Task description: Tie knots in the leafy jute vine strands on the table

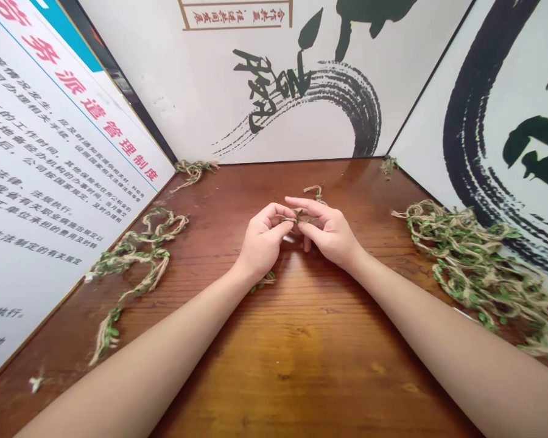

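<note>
My left hand (262, 240) and my right hand (324, 231) meet above the middle of a wooden table (301, 365). Between their fingertips they pinch a short length of jute twine with small green artificial leaves (296, 216). One end of a similar piece (316, 193) shows just past my right fingers, though I cannot tell whether it joins the pinched length. A small leafy scrap (263, 281) lies on the wood below my left wrist. A large tangled heap of leafy twine (475, 274) sits to the right, and a looser strand (137, 261) lies to the left.
Printed boards enclose the table: a Chinese-text notice (59, 152) at left, and calligraphy panels behind (301, 91) and at right (493, 103). Small twine bunches lie in the far left (192, 170) and far right (389, 164) corners, and a pale scrap (35, 383) near the left edge.
</note>
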Action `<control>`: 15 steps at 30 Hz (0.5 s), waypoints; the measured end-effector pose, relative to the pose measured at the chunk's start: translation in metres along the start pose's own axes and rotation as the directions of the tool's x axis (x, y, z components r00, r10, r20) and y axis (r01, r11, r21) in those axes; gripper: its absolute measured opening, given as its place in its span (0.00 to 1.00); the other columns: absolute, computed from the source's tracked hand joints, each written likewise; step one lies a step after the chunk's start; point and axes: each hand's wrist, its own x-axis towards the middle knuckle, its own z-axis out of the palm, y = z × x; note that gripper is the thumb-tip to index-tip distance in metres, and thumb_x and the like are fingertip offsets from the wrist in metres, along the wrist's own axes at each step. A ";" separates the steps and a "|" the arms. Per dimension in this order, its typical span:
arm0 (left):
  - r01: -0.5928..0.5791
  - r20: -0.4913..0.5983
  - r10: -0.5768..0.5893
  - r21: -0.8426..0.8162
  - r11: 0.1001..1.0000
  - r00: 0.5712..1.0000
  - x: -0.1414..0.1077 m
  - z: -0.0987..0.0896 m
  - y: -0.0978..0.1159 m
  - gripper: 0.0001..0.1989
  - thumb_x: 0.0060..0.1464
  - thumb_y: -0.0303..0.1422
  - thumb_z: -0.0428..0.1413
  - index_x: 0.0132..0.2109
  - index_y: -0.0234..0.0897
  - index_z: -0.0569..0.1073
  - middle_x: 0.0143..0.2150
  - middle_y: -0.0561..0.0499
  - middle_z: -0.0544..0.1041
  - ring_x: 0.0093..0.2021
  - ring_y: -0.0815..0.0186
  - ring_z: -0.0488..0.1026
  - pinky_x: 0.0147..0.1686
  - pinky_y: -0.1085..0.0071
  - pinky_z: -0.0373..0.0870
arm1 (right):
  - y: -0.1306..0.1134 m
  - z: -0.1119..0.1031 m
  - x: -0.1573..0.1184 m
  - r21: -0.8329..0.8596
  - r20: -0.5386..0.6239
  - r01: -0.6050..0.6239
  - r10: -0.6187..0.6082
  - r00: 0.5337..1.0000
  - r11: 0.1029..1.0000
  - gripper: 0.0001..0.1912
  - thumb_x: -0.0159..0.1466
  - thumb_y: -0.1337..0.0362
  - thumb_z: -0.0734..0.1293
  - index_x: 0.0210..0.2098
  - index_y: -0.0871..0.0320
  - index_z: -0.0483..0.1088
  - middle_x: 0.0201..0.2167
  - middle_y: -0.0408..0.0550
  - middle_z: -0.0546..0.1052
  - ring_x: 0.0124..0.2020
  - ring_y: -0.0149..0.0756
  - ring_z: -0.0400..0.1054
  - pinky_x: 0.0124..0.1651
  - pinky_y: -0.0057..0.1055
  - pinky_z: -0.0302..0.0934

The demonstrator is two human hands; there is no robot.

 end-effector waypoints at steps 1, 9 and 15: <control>-0.008 0.000 0.008 0.002 1.000 1.000 0.000 0.000 0.000 0.04 0.51 0.32 0.61 0.35 0.38 0.72 0.28 0.51 0.78 0.28 0.67 0.75 0.26 0.72 0.70 | 0.001 0.000 0.001 0.020 0.025 -0.008 0.007 1.000 1.000 0.19 0.63 0.63 0.64 0.52 0.53 0.75 0.35 0.45 0.80 0.20 0.28 0.65 0.23 0.29 0.62; 0.001 -0.011 -0.001 -0.017 1.000 1.000 -0.002 0.000 0.002 0.10 0.45 0.29 0.59 0.39 0.38 0.73 0.28 0.52 0.78 0.26 0.69 0.72 0.25 0.73 0.67 | 0.003 -0.001 0.004 -0.207 -0.154 0.104 -0.137 0.978 0.973 0.03 0.61 0.65 0.68 0.34 0.56 0.74 0.30 0.46 0.77 0.30 0.35 0.69 0.35 0.35 0.65; 0.037 -0.059 -0.035 0.028 0.999 0.998 -0.001 -0.001 0.001 0.15 0.45 0.28 0.56 0.44 0.38 0.72 0.25 0.53 0.77 0.21 0.70 0.67 0.20 0.73 0.60 | 0.001 -0.001 0.003 -0.306 -0.194 0.172 -0.238 0.952 0.936 0.02 0.61 0.67 0.67 0.31 0.55 0.71 0.30 0.45 0.72 0.30 0.34 0.66 0.34 0.34 0.61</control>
